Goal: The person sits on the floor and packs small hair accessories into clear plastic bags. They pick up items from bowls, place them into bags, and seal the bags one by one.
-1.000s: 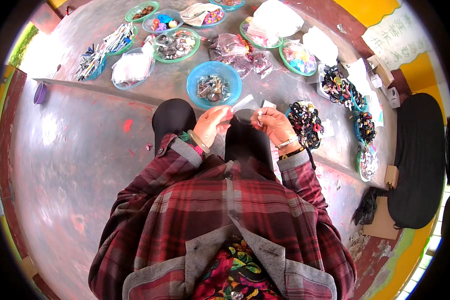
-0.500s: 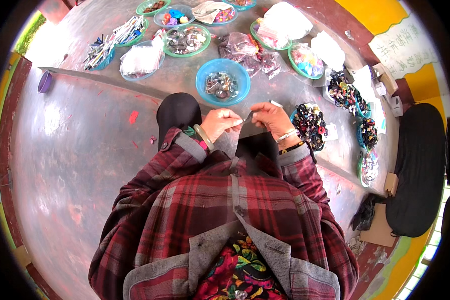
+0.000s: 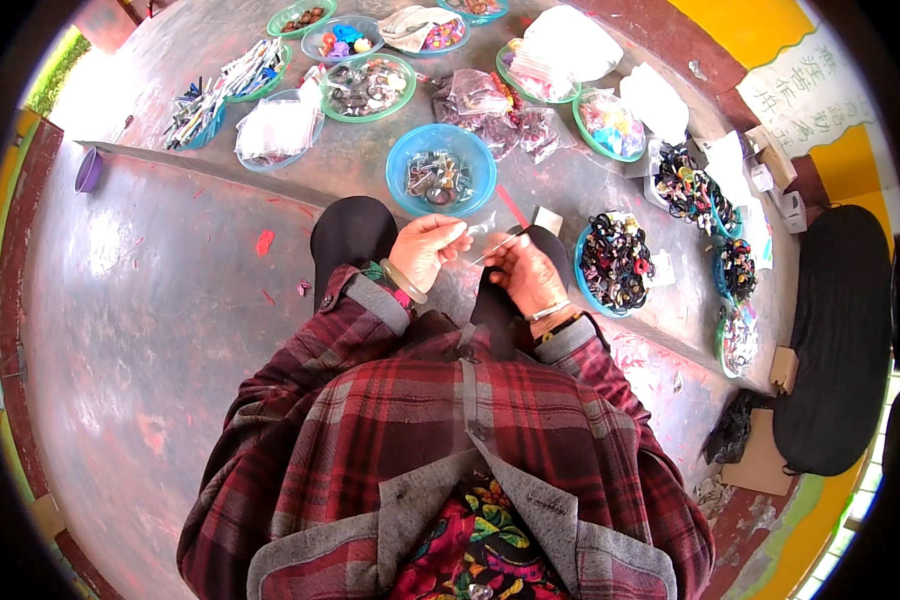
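Observation:
Above my knees, my left hand [image 3: 430,248] is closed in a pinch, its fingertips at a piece of clear plastic film [image 3: 482,222], which is faint and hard to make out. Close by on the right, my right hand [image 3: 525,272] is lower, fingers bent round a thin pale strip [image 3: 494,248] that slants toward the left hand. Just beyond both hands stands a blue bowl [image 3: 395,170] of small shiny metal and dark pieces. A blue basin [image 3: 582,275] heaped with black hair ties [image 3: 618,260] sits to the right of my right hand.
Across the raised floor are green bowls [image 3: 411,98], a bowl of pens [image 3: 196,118], white packets [image 3: 274,128] and purplish plastic bags [image 3: 480,105]. More hair ties [image 3: 682,180] lie at the right. A black padded board [image 3: 835,340] leans by the wall. A purple bowl [image 3: 89,170] stands far left.
My right hand has dropped lower and turned, and a thin pale strip now shows at its fingers. The left hand has barely moved. The view has shifted slightly.

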The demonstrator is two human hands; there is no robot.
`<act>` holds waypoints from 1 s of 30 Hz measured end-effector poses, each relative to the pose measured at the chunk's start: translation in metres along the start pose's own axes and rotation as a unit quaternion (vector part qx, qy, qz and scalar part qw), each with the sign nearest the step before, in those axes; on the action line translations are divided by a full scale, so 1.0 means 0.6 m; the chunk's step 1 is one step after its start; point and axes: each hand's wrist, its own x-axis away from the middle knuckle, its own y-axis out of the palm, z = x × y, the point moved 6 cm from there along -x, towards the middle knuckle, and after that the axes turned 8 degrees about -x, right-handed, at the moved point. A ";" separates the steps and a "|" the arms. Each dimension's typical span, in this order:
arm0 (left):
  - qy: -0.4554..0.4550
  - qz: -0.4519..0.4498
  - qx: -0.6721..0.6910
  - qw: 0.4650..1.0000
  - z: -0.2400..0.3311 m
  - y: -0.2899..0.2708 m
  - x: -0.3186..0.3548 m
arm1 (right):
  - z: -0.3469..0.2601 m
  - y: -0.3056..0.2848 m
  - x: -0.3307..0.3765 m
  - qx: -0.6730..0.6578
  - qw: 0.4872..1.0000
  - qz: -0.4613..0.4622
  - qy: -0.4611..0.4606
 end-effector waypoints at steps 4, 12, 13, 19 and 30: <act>0.015 0.024 -0.023 0.999 0.005 0.003 0.004 | 0.000 0.049 0.014 0.060 0.997 -0.026 -0.048; 0.014 -0.018 -0.126 0.992 0.004 0.015 0.008 | -0.016 0.014 0.003 0.020 0.995 0.062 -0.082; -0.001 -0.031 -0.136 0.990 -0.001 0.018 0.009 | -0.018 0.000 -0.003 0.018 0.993 0.059 -0.102; -0.018 -0.066 -0.191 0.979 -0.008 0.041 0.017 | -0.025 -0.004 0.004 0.086 0.994 0.038 -0.059; 0.004 -0.026 -0.264 0.964 -0.003 0.022 0.012 | -0.005 0.012 0.004 0.099 0.994 0.021 -0.036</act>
